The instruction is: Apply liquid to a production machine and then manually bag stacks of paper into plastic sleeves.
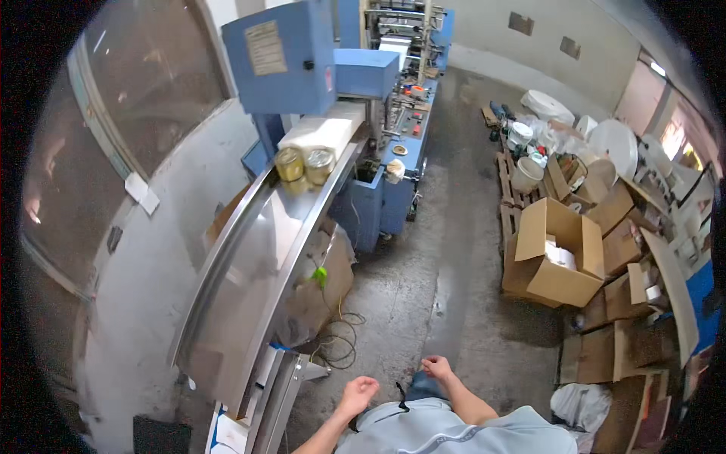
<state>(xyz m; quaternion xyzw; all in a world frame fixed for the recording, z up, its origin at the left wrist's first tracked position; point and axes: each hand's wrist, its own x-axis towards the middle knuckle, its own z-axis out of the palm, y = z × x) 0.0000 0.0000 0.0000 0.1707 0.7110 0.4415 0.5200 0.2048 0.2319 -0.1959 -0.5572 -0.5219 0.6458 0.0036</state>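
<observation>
Presumably as stops, cans [289, 163] are set on the steel chute [231, 314]; right of it, left hand [361, 392] and right hand [435, 367] are loosely curled, seemingly empty.

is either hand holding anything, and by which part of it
Nothing visible: the left hand and the right hand are both loosely curled, with no object showing.

Note open cardboard box [566, 284] with white contents [560, 256] at 3 o'clock. At 2 o'clock, note wooden pallet [509, 198] and whitish bucket [527, 179]. See crumpled white bag [581, 405] at 4 o'clock.
</observation>
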